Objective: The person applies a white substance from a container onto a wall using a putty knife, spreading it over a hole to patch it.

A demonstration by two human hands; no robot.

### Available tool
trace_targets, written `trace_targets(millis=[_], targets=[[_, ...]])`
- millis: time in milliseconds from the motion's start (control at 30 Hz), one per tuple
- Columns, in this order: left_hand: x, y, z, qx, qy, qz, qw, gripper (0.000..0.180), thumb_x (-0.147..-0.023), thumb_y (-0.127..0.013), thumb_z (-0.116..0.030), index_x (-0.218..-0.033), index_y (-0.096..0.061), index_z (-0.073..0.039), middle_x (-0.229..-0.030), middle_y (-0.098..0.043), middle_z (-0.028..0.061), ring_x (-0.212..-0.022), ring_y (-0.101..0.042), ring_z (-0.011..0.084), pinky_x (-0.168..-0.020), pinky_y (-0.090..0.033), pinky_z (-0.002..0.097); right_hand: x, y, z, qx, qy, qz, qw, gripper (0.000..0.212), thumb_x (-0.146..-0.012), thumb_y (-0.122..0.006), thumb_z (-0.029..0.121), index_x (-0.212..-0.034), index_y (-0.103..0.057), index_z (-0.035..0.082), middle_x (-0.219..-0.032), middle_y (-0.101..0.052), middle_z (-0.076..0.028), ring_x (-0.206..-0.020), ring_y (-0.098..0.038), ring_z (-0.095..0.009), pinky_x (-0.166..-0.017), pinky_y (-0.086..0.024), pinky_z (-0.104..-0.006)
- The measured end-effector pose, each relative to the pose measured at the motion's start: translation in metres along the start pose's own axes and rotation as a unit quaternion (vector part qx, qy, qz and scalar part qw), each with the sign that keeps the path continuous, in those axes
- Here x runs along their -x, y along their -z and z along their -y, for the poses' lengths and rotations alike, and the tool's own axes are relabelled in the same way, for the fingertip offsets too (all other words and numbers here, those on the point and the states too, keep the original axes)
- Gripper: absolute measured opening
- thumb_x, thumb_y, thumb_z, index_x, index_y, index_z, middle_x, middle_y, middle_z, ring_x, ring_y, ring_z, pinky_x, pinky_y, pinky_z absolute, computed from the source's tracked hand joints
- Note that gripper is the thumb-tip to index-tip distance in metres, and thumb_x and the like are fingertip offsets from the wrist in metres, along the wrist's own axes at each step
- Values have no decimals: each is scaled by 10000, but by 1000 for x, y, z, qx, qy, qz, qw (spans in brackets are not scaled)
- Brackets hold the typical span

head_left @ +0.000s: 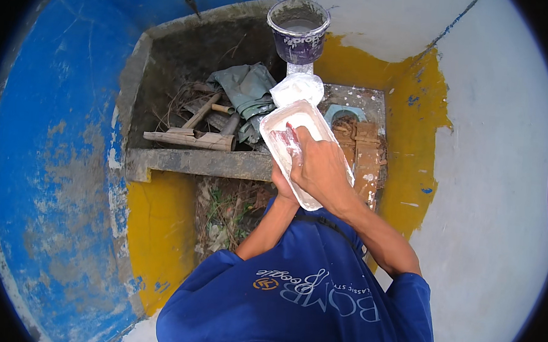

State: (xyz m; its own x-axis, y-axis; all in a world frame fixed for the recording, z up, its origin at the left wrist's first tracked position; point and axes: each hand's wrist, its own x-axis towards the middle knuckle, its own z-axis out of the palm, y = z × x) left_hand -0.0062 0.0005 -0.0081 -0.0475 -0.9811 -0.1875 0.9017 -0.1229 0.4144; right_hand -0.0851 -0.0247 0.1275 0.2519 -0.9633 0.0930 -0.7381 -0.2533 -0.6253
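My left hand (283, 188) grips a white, long tray (314, 204) from beneath its left side; most of its fingers are hidden under it. White paste coats the tray's inside. Over the tray, my right hand (321, 167) is closed on a flat red tool (287, 143) smeared with white, its working end low against the paste. Just beyond the tray's far end lies a crumpled white bag (300, 89). Farther off stands a dark purple bucket (298, 45) with a white-crusted rim and greyish contents.
A concrete trough with a thick front ledge (206, 163) holds a grey-green sheet (246, 86), wood pieces (192, 139) and twigs. Right of the tray are bricks (367, 151) and a light-blue piece (344, 109). Walls are blue (51, 159), yellow (414, 147) and white (490, 182).
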Motion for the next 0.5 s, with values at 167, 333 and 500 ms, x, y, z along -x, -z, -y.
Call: trace_targets(millis=[167,333,500], targets=[[1,-20,-7,20,-19,5,1000,639,-946,-294,-437,-1462,-286,-60,-1424,-418,124,-1302,-425,266,-1094,-339,414,-6,12,-6,51,-44,-1,998,305,-752,-563,63,-1039,-530,-37,-626,-607,-258,-610,-623,-435,-594,-477,-527],[-3,-19,-11,45,-5,59,997,665,-975,-293,-532,-1466,-284,-84,-1465,-383,102,-1329,-395,283,-1118,-301,430,-5,23,-11,64,-32,-46,996,342,-733,-567,76,-1065,-537,0,-654,-602,-240,-594,-588,-440,-581,-458,-532],[-4,-21,-10,90,-1,119,989,694,-965,-304,-563,-1463,-287,-81,-1463,-383,107,-1335,-383,283,-1120,-296,429,-2,20,-8,133,-13,-54,990,283,-747,-575,60,-1028,-561,27,-635,-615,-199,-583,-621,-386,-531,-471,-479]])
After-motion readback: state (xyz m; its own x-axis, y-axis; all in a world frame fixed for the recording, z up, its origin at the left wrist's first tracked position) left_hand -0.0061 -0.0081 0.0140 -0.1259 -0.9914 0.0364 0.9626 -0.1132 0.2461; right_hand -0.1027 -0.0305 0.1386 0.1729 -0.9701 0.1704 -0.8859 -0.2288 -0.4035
